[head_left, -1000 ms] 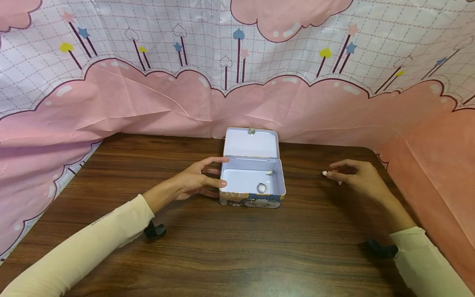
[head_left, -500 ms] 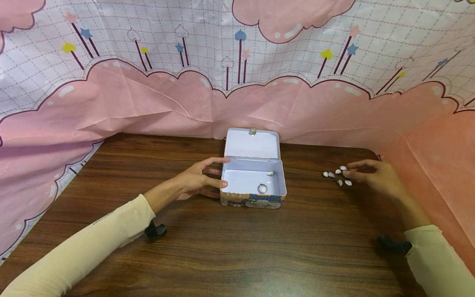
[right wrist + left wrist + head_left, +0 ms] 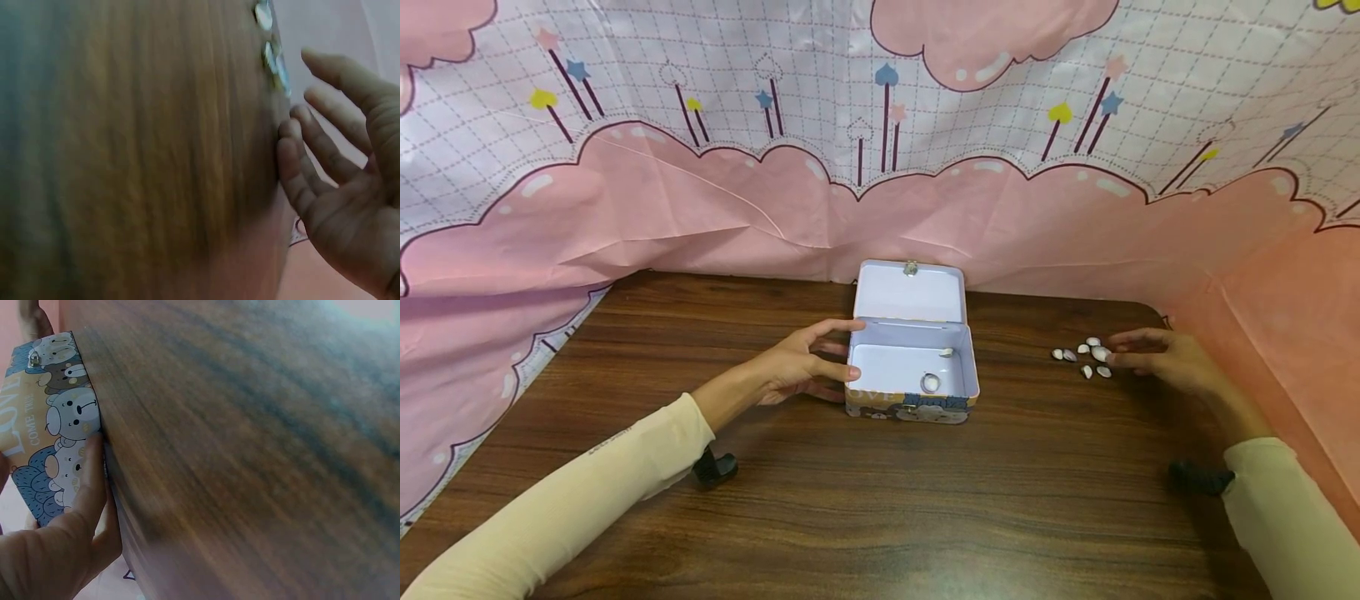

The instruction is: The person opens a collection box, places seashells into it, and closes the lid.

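Observation:
A tin box (image 3: 913,406) with cartoon bears on its front stands with its lid (image 3: 910,290) raised. My left hand (image 3: 793,364) rests at its left end, thumb and index finger spread along the rim. In the left wrist view, a finger lies straight against the front wall near the bottom corner. My right hand (image 3: 1172,360) is at the right of the table, thumb and fingers apart, fingertips right at a larger white seashell (image 3: 1101,354). Several small seashells (image 3: 1083,349) lie just left of it. Inside the box are a small white shell (image 3: 947,352) and a round whitish piece (image 3: 930,382).
The dark wooden table (image 3: 865,517) ends at a pink-and-white patterned cloth (image 3: 715,200) behind and at the sides. Dark straps show at both wrists, below the cream sleeves (image 3: 572,492).
My right hand has moved right, away from the box, uncovering the cluster of seashells. Over the last half second it has shifted slightly further right. The left hand stays at the box.

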Action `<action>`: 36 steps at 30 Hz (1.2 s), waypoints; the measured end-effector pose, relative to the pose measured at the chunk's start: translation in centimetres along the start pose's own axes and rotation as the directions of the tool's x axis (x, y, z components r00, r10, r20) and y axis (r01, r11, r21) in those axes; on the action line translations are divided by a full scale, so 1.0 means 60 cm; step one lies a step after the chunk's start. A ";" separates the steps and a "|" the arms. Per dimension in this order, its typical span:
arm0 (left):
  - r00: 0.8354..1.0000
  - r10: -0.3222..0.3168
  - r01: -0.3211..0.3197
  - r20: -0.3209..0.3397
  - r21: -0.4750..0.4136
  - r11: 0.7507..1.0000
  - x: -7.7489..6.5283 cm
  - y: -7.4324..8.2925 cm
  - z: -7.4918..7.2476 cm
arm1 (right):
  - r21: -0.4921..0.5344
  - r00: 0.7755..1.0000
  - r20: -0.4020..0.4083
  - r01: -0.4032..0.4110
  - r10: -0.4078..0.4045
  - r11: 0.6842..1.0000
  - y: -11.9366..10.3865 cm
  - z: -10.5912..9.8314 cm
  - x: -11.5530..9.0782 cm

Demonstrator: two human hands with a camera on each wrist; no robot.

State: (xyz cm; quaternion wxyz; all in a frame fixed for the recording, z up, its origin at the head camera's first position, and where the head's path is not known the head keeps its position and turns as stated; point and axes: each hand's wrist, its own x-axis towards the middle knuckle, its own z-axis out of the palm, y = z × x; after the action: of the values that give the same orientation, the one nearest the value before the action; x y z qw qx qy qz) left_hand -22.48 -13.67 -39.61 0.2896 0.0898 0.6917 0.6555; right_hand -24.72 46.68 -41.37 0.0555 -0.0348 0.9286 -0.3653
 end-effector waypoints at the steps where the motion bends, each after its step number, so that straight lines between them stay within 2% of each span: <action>1: 1.000 0.000 0.000 0.000 -0.001 1.000 0.000 0.000 0.000 | -0.020 1.000 0.005 -0.002 0.002 1.000 0.003 0.000 0.003; 7: 1.000 0.001 -0.001 -0.001 0.001 1.000 -0.001 -0.001 0.001 | -0.137 0.999 0.032 -0.015 0.020 0.990 0.014 -0.001 0.018; 10: 1.000 0.001 -0.001 0.002 0.005 1.000 -0.001 -0.001 0.000 | -0.152 0.999 0.032 -0.024 0.029 0.988 0.017 0.000 0.022; 21: 1.000 0.001 -0.001 -0.004 0.002 1.000 0.000 0.000 0.000 | -0.159 0.999 0.017 -0.024 0.028 0.987 0.013 0.005 0.030; 36: 1.000 -0.004 0.004 -0.003 -0.007 1.000 0.003 -0.002 0.001 | -0.121 1.000 -0.012 -0.008 0.007 0.993 0.016 0.007 0.022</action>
State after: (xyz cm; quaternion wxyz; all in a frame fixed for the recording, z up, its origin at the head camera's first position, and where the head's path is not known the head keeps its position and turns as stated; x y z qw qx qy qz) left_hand -22.57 -13.56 -39.75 0.2902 0.0865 0.6899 0.6576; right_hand -25.99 46.96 -42.40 0.0492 -0.0325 0.9494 -0.3083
